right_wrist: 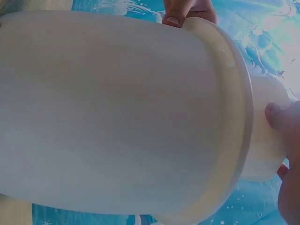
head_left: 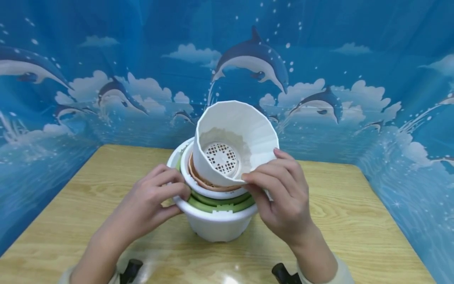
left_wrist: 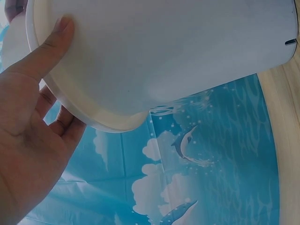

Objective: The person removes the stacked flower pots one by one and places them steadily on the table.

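Okay, pale left sleeve [head_left: 66,278] at bottom left, short black cylinder [head_left: 131,270] just beside it. Left grip [head_left: 154,195]: clamped on the rim of the large round white plastic pot [head_left: 218,229], thumb against the outer wall, fingers over the edge. That pot stands upright mid-worktop [head_left: 354,221], wood-grain surface. Nested in it, outer to inner: round green rims [head_left: 202,205], smaller round white pot [head_left: 213,193] with dark specks on its rim, orange-brown rim [head_left: 199,178]. On top of the stack: white faceted pot [head_left: 255,138], tilted, mouth facing the camera, grey-brown dirt inside, lattice base [head_left: 221,157] visible. Can't tell where its underside touches. Right grip [head_left: 280,193]: pinching the faceted pot's rim at its lower right. Second black cylinder [head_left: 283,273] near the pale right sleeve [head_left: 341,272]. Behind everything, left to right: blue sheet [head_left: 142,23] printed with dolphins and clouds.
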`<state>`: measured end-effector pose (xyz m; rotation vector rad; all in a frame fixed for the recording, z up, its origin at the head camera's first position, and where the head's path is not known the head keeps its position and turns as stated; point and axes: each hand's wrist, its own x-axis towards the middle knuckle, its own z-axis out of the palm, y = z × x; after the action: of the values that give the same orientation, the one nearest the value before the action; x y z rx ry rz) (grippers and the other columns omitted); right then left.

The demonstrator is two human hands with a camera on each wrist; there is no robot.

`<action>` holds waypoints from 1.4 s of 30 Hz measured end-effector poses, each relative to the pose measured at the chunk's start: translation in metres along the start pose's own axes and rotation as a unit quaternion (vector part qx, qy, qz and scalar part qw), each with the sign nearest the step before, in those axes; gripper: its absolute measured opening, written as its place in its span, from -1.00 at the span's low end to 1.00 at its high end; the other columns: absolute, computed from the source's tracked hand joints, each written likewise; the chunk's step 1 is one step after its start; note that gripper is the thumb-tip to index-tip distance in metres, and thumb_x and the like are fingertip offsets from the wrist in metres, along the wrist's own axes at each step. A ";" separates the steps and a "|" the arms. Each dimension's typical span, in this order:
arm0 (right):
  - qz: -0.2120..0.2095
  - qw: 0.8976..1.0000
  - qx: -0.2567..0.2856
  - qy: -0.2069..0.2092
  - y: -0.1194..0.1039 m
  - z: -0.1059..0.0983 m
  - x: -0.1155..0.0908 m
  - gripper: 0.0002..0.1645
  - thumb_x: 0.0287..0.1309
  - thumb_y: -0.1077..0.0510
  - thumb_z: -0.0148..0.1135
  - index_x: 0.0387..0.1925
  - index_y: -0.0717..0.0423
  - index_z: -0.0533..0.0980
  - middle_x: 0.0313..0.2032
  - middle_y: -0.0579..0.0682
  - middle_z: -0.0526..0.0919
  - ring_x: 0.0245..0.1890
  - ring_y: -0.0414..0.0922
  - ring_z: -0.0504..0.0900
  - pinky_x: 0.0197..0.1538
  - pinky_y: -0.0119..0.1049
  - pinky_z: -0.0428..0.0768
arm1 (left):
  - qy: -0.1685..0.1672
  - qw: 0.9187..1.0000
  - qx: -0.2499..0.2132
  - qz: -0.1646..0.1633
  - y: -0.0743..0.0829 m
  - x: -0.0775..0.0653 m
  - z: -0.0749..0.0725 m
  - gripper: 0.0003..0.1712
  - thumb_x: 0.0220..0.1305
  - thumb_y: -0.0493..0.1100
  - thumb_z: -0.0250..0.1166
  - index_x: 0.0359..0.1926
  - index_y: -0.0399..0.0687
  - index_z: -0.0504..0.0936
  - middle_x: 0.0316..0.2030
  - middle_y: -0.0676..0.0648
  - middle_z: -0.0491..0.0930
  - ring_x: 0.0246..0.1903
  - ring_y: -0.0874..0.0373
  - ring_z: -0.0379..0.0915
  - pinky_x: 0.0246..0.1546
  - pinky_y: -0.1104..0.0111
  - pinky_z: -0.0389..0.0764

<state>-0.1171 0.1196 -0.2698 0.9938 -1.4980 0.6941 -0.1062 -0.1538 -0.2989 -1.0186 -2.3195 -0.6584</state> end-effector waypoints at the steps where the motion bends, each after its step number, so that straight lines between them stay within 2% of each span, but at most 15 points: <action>1: -0.002 1.000 0.000 0.009 0.001 0.000 -0.001 -0.78 0.32 0.16 0.27 -0.41 0.21 0.65 -0.43 0.06 0.67 -0.33 0.04 0.55 0.28 -0.05 0.47 | 0.002 1.000 -0.001 0.001 0.000 0.000 0.000 -0.67 -0.11 -0.16 0.58 -0.40 0.26 0.59 -0.22 0.26 0.56 -0.14 0.27 0.38 -0.21 0.28 0.56; 5: -0.008 0.998 -0.004 0.059 0.005 -0.002 -0.005 -0.77 0.28 0.17 0.31 -0.47 0.22 0.62 -0.47 0.09 0.65 -0.37 0.06 0.55 0.24 0.01 0.50 | 0.004 1.000 0.000 0.000 0.000 -0.001 0.000 -0.65 -0.13 -0.17 0.59 -0.39 0.28 0.60 -0.22 0.26 0.57 -0.15 0.26 0.38 -0.22 0.28 0.57; 9: -0.009 0.992 -0.014 0.125 0.010 -0.003 -0.007 -0.74 0.24 0.16 0.36 -0.52 0.22 0.60 -0.50 0.10 0.64 -0.40 0.07 0.54 0.19 0.06 0.53 | 0.005 1.000 -0.002 0.001 0.000 -0.001 0.001 -0.65 -0.12 -0.16 0.60 -0.38 0.30 0.61 -0.21 0.26 0.57 -0.15 0.26 0.38 -0.22 0.28 0.57; 12: -0.002 0.987 -0.023 0.158 0.012 -0.005 -0.006 -0.70 0.22 0.11 0.38 -0.53 0.22 0.59 -0.51 0.10 0.63 -0.41 0.07 0.53 0.18 0.07 0.53 | 0.004 1.000 -0.003 0.001 0.000 -0.001 0.000 -0.64 -0.12 -0.16 0.60 -0.37 0.31 0.60 -0.21 0.26 0.57 -0.14 0.26 0.38 -0.22 0.26 0.56; 18: 0.016 0.980 -0.055 0.191 0.016 -0.009 -0.007 -0.67 0.17 0.06 0.43 -0.54 0.22 0.59 -0.54 0.09 0.61 -0.44 0.08 0.49 0.16 0.06 0.52 | -0.001 1.000 0.000 -0.005 0.001 -0.002 0.000 -0.63 -0.14 -0.16 0.61 -0.37 0.30 0.60 -0.21 0.26 0.57 -0.14 0.25 0.38 -0.22 0.25 0.58; 24: 0.033 0.974 -0.087 0.204 0.027 -0.013 -0.008 -0.65 0.18 0.07 0.42 -0.54 0.25 0.58 -0.54 0.13 0.61 -0.44 0.15 0.45 0.19 0.11 0.47 | 0.004 1.000 0.005 0.002 0.001 0.000 0.000 -0.64 -0.14 -0.16 0.60 -0.37 0.30 0.61 -0.22 0.24 0.57 -0.15 0.25 0.38 -0.22 0.26 0.56; 29: 0.046 0.973 -0.110 0.196 0.034 -0.017 -0.011 -0.65 0.18 0.06 0.42 -0.52 0.27 0.59 -0.52 0.17 0.62 -0.43 0.20 0.43 0.17 0.04 0.45 | 0.004 1.000 0.005 0.005 0.000 0.001 0.000 -0.65 -0.13 -0.15 0.60 -0.38 0.30 0.60 -0.22 0.24 0.57 -0.16 0.25 0.37 -0.23 0.26 0.56; 35: 0.073 0.977 -0.138 0.142 0.043 -0.024 -0.012 -0.69 0.15 0.10 0.43 -0.48 0.30 0.62 -0.48 0.21 0.66 -0.41 0.21 0.44 -0.04 -0.15 0.27 | 0.002 1.000 0.003 0.000 0.001 0.002 0.000 -0.64 -0.13 -0.16 0.60 -0.39 0.29 0.59 -0.22 0.25 0.57 -0.16 0.26 0.37 -0.22 0.27 0.56; 39: 0.100 0.979 -0.152 0.093 0.050 -0.031 -0.016 -0.82 -0.02 0.26 0.50 -0.43 0.29 0.64 -0.45 0.21 0.67 -0.38 0.21 0.47 -0.11 -0.07 0.23 | -0.001 1.000 0.005 -0.004 0.002 0.001 0.000 -0.63 -0.13 -0.16 0.61 -0.39 0.30 0.58 -0.22 0.26 0.56 -0.16 0.27 0.37 -0.22 0.26 0.56; 42: 0.126 0.977 -0.164 0.044 0.055 -0.036 -0.022 -0.78 -0.13 0.33 0.53 -0.37 0.29 0.65 -0.42 0.21 0.68 -0.35 0.22 0.49 -0.17 0.04 0.24 | -0.004 1.000 0.004 -0.009 0.002 0.001 0.000 -0.63 -0.13 -0.15 0.61 -0.39 0.31 0.58 -0.22 0.27 0.56 -0.14 0.27 0.37 -0.20 0.26 0.57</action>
<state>-0.1485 0.1804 -0.2790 0.5217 -1.6124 0.6327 -0.1051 -0.1525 -0.2982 -0.9995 -2.3398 -0.6515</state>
